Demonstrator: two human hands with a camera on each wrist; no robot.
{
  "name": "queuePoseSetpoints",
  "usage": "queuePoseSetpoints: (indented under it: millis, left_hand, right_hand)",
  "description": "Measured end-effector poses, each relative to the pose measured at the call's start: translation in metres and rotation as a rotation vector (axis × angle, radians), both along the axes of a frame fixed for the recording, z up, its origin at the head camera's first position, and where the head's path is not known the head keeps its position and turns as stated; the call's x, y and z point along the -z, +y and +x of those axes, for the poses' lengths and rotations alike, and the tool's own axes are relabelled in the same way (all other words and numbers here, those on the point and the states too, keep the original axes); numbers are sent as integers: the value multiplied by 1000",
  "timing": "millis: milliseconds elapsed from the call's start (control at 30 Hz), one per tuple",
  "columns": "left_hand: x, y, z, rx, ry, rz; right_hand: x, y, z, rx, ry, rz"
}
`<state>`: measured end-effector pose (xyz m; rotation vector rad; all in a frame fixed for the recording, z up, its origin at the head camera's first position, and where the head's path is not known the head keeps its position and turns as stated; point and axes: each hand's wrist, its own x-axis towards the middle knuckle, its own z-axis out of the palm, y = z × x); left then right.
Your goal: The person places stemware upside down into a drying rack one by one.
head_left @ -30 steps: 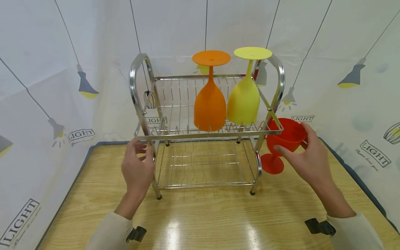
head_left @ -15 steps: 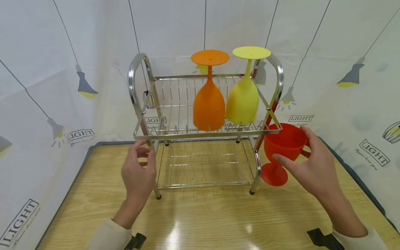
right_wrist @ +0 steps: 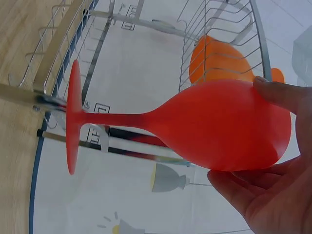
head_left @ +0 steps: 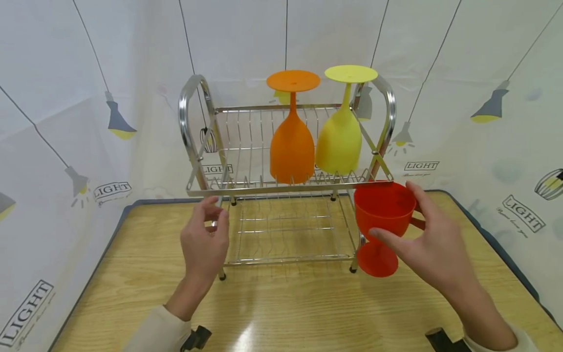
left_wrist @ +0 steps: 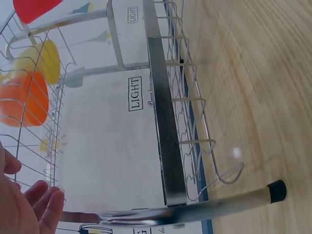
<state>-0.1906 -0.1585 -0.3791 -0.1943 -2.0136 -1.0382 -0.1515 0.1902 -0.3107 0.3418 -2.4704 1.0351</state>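
My right hand grips a red plastic wine glass by its bowl, thumb on the near side and fingers on the far side. The glass is roughly upright with its mouth up, in front of the right end of a two-tier metal dish rack. In the right wrist view the red wine glass shows whole, its foot away from my hand. My left hand, fingers loosely bent and holding nothing, is by the rack's front left post. An orange wine glass and a yellow wine glass stand upside down on the upper tier.
The rack's lower tier is bare wire, with black-tipped feet on a wooden table. Behind and to both sides hangs a pale cloth printed with lamps. The upper tier's front rail juts out above both hands.
My right hand has brought the red wine glass left and nearer, from beside the rack's right post to in front of it. My left hand has shifted slightly right.
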Motion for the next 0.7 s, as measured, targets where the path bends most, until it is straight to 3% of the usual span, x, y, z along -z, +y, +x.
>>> queuePoseSetpoints:
  millis: [333,700]
  left_hand:
    - [0,13,-5,59,-26,35]
    - [-3,24,-3,129,-164,1]
  right_hand:
    - [5,-20,4,-90,-3,-40]
    - [11,-44,5,-270,61,-28]
